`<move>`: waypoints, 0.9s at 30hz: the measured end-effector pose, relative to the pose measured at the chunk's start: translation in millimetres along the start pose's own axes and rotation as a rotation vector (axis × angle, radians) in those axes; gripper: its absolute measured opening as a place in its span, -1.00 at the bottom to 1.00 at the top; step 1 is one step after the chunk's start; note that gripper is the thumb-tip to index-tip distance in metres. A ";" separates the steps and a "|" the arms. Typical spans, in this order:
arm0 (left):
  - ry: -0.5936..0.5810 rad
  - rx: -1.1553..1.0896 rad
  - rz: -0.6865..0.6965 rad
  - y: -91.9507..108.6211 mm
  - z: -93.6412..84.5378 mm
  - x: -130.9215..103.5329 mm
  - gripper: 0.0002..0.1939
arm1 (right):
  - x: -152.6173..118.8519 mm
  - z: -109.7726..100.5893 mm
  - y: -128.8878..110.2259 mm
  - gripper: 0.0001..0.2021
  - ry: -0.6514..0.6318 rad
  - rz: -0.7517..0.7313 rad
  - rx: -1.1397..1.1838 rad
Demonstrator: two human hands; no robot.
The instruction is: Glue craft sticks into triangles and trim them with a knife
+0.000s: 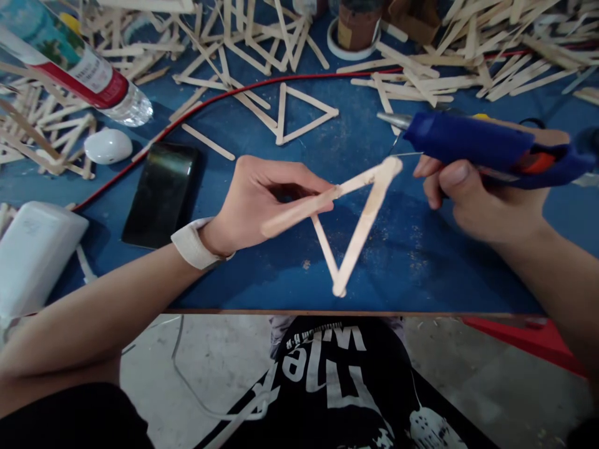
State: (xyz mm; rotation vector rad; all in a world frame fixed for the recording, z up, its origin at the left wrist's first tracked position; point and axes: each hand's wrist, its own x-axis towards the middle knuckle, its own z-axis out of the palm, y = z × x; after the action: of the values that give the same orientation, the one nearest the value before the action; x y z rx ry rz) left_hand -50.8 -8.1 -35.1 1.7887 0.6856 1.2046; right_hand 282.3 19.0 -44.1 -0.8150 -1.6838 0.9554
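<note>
Wooden frame (pixel 367 218) pinched in left hand (pixel 255 199), right hand (pixel 489 202) wrapped around raised glue gun (pixel 468 146)

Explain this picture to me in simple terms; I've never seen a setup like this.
There is no machine here, just a person working bare-handed. The one picture comes from a camera worn on the head, looking forward and down, so the forearms reach in from both sides.

The left hand holds a frame of joined wooden sticks. The right hand grips a blue glue gun, its nozzle pointing left across the picture.

On the blue table lie a stick triangle, many loose sticks, a dark phone, a bottle and a red cable.
</note>
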 end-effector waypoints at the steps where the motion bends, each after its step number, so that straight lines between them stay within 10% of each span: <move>1: -0.014 0.056 0.077 1.1 -0.1 0.0 -0.81 | 0.5 -1.4 0.3 -0.67 0.007 -0.024 -0.041; 11: -0.170 -0.036 0.034 9.9 -3.8 1.0 -0.83 | 14.5 -14.3 -28.3 -0.52 -0.267 -0.268 -0.101; 27: -0.515 -0.278 -0.338 10.1 -9.4 7.3 -0.86 | 10.9 4.6 -23.9 -0.51 -0.549 -0.030 0.266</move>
State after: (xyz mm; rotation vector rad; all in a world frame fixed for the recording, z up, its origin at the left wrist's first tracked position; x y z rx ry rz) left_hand -56.9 -3.9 -21.3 1.5764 0.4641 0.5468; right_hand 273.1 16.3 -19.2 -0.3624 -1.9580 1.4364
